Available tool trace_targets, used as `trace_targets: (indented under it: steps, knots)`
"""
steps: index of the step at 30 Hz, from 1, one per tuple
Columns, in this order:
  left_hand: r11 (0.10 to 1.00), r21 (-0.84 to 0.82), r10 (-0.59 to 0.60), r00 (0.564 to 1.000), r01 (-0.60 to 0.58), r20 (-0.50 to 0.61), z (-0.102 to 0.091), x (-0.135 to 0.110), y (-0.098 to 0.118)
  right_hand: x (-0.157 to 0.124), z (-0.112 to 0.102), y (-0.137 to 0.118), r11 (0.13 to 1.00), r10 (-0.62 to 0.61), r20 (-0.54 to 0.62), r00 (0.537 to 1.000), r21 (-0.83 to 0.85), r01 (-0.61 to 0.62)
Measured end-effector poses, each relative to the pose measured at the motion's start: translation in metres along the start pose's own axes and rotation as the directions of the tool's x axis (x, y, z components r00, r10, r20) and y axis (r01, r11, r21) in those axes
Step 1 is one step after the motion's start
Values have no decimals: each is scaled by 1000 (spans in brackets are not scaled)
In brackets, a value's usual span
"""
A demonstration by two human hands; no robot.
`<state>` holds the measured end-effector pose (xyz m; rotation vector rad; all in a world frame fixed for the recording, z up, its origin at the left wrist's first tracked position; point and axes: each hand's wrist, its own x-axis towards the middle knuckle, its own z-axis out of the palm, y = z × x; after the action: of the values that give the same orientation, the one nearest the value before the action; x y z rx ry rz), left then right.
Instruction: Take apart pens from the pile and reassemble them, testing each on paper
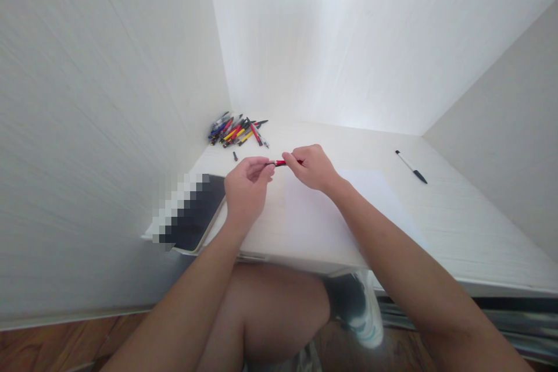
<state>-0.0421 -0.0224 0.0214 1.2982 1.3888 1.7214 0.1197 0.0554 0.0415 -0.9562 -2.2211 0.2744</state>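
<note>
A red pen (280, 163) with dark ends is held level between my two hands, above the white desk. My left hand (249, 183) pinches its left end between thumb and fingers. My right hand (311, 165) is wrapped round the right part, thumb along the barrel, so much of the pen is hidden. Just left of my left hand a small dark piece (235, 156), perhaps a pen part, lies on the desk. Beneath my right hand and forearm is a sheet of white paper (318, 215).
A pile of several pens (239, 129) in mixed colours lies at the back left, by the wall. A dark tablet or phone (196, 212), partly pixelated, rests at the left front edge. On the right lies a white pen with black ends (411, 167). White panels enclose the desk.
</note>
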Motion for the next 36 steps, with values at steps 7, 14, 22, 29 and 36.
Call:
trace_targets:
  steps: [7, 14, 22, 29, 36]
  knots:
    - [998, 39, -53, 999, 52, 15, -1, 1, 1, 1, -6, 1, 993, 6, 47, 999, -119, 0]
    - [995, 20, -100, 995, 100, 6, -5, 2, 2, 0, -6, -2, 987, -2, 93, 996, -158, 17]
    - [994, -41, -98, 995, 99, 21, -5, 3, -1, 1, 0, 4, 992, 6, 53, 999, -130, 1]
    - [991, -45, -126, 992, 127, 23, -8, 1, 1, 0, 1, 1, 993, 19, 80, 997, -114, -10]
    - [982, -69, -173, 982, 178, 76, -7, 2, -2, -1, 3, 1, 996, 44, 90, 995, -81, -37]
